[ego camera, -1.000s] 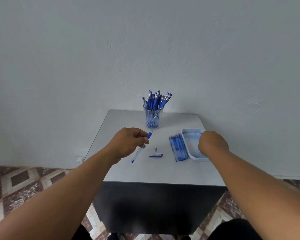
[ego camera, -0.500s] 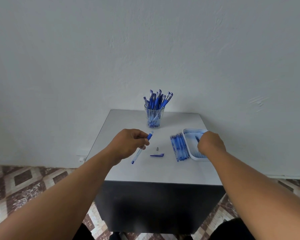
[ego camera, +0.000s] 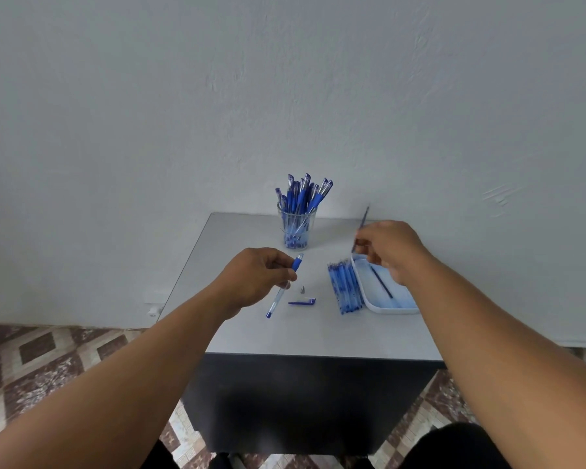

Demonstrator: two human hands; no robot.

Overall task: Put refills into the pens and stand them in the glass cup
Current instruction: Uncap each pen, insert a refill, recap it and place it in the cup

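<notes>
The left hand [ego camera: 256, 279] pinches an open pen barrel [ego camera: 284, 286] above the table [ego camera: 251, 333], in front of the glass cup [ego camera: 296, 230] full of pens. Right of the cup, the right hand [ego camera: 391, 248] pinches a thin refill [ego camera: 362, 222] above the white tray [ego camera: 386, 308], where another refill [ego camera: 383, 284] lies. In front of the cup lie a metal tip [ego camera: 302, 290] and a blue cap [ego camera: 301, 302].

A pale grey plastered wall [ego camera: 285, 96] fills most of the view, with small rough marks on the right side. The table [ego camera: 251, 333] has a light grey top and a dark front, and it stands against this wall. The floor [ego camera: 48, 360] has brown and cream diamond tiles. The light is soft and even.
</notes>
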